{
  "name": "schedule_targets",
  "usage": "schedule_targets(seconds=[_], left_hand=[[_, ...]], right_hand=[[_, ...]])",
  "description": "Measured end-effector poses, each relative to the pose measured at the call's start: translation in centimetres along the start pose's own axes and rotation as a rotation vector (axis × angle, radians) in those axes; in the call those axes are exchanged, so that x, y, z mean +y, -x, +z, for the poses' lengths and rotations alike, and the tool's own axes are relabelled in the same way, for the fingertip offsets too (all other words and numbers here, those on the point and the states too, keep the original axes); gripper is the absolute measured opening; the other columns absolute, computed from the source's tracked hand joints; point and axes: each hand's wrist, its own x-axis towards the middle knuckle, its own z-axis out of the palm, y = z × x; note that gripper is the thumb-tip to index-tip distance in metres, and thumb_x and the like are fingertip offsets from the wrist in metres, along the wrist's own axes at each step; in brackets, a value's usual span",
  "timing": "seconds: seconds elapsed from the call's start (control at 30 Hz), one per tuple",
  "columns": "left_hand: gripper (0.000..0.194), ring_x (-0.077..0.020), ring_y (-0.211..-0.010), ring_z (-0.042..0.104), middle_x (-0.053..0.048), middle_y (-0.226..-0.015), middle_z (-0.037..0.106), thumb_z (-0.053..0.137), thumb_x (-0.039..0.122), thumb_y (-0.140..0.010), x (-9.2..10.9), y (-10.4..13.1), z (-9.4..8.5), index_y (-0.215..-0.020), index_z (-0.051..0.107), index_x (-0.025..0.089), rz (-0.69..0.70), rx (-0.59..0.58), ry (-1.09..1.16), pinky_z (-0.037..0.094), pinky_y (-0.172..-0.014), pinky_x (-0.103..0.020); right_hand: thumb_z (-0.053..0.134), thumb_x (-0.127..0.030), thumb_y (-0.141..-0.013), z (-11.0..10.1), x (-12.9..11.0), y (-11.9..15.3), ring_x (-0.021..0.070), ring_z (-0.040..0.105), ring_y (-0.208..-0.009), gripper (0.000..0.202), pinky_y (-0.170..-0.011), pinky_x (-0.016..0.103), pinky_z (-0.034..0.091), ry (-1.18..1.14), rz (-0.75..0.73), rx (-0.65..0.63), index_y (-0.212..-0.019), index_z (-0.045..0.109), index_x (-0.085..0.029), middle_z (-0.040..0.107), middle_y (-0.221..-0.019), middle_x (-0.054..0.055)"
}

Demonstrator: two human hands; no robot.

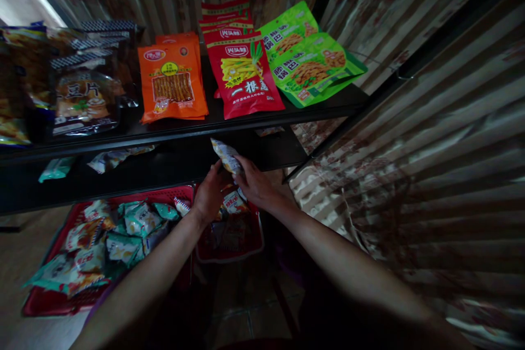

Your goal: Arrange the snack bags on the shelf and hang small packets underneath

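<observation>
Holding a small snack packet [225, 153] in the right hand [253, 181], near the lower black shelf [182, 161]; curving the left hand [209, 192] close beside it, can't tell whether gripping!

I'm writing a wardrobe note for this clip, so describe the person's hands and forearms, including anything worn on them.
Both the left hand and the right hand are ungloved. No sleeve covers the visible left forearm or right forearm, and no watch or bracelet shows. The picture is too dim to rule out rings or small markings.
</observation>
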Motion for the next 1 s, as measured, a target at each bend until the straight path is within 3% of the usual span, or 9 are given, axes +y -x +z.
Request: schedule_targets(seconds=[0.13,0.27,0.4,0.47,0.6,0.73,0.83,1.0], left_hand=[[0.05,-0.0241,-0.112,0.055,-0.01,-0.131,0.055,0.057,0.044,-0.081,-0.4,-0.2,-0.2,-0.126,0.053,0.023,0.025,0.015,-0.094,0.043,-0.092,-0.038],[0.048,-0.0265,-0.113,0.055,-0.012,-0.128,0.057,0.068,0.04,-0.071,-0.8,-0.6,-0.5,-0.113,0.061,0.017,0.065,0.118,-0.175,0.044,-0.092,-0.039],[0.052,-0.0269,-0.107,0.058,-0.016,-0.121,0.06,0.075,0.041,-0.063,-1.5,-0.7,-1.1,-0.104,0.062,0.013,0.03,0.266,-0.151,0.047,-0.089,-0.039],[0.054,-0.0263,-0.108,0.058,-0.017,-0.12,0.061,0.075,0.047,-0.063,-1.8,-0.8,-1.3,-0.103,0.063,0.012,-0.03,0.24,-0.141,0.046,-0.09,-0.039],[0.051,-0.0233,-0.105,0.06,-0.013,-0.115,0.065,0.07,0.049,-0.068,-2.4,-1.4,-0.5,-0.103,0.064,0.013,-0.045,0.172,-0.049,0.045,-0.09,-0.036],[0.03,-0.0183,-0.086,0.064,-0.01,-0.102,0.068,0.063,0.024,-0.074,-2.8,-2.7,1.2,-0.103,0.061,0.015,0.024,0.307,0.043,0.049,-0.078,-0.031],[0.029,-0.0177,-0.081,0.065,-0.01,-0.1,0.069,0.057,0.014,-0.075,-2.8,-3.8,2.0,-0.104,0.059,0.014,0.027,0.401,0.039,0.05,-0.073,-0.029],[0.033,-0.0196,-0.091,0.065,-0.01,-0.104,0.069,0.057,0.014,-0.075,-3.3,-5.9,1.5,-0.108,0.061,0.014,0.084,0.394,-0.02,0.049,-0.079,-0.028]], right_hand=[[0.044,-0.032,-0.088,0.1,0.6,-0.4,0.0227,0.055,-0.115,0.047,-0.1,0.039,0.041,-0.238,0.243,0.114,-0.133,0.043,-0.016,0.056,-0.128,0.013],[0.053,-0.04,-0.082,0.9,0.8,-0.8,0.0191,0.063,-0.097,0.035,-0.088,0.032,0.047,-0.662,0.458,0.321,-0.112,0.058,-0.021,0.068,-0.105,0.004],[0.059,-0.033,-0.079,1.1,0.2,-1.1,0.0156,0.065,-0.072,0.017,-0.07,0.029,0.052,-1.15,0.705,0.404,-0.09,0.062,-0.02,0.071,-0.078,0.0],[0.057,-0.027,-0.082,1.1,-0.1,-1.2,0.0146,0.065,-0.069,0.01,-0.066,0.027,0.052,-1.273,0.802,0.412,-0.084,0.062,-0.019,0.071,-0.075,0.001],[0.056,-0.024,-0.084,1.7,-0.6,-1.0,0.0147,0.066,-0.068,0.011,-0.062,0.026,0.053,-1.327,0.882,0.344,-0.084,0.064,-0.017,0.072,-0.077,0.004],[0.065,-0.024,-0.08,2.6,-0.5,-0.5,0.0123,0.064,-0.061,0.006,-0.061,0.023,0.055,-1.273,0.93,0.294,-0.08,0.064,-0.018,0.07,-0.069,0.001],[0.069,-0.02,-0.076,2.8,0.1,-0.8,0.0099,0.064,-0.06,0.008,-0.062,0.02,0.056,-1.233,0.983,0.329,-0.079,0.062,-0.019,0.067,-0.065,-0.002],[0.059,-0.012,-0.085,2.7,1.3,-2.0,0.0066,0.063,-0.056,0.005,-0.051,0.014,0.052,-1.166,1.029,0.418,-0.085,0.062,-0.016,0.069,-0.068,-0.002]])
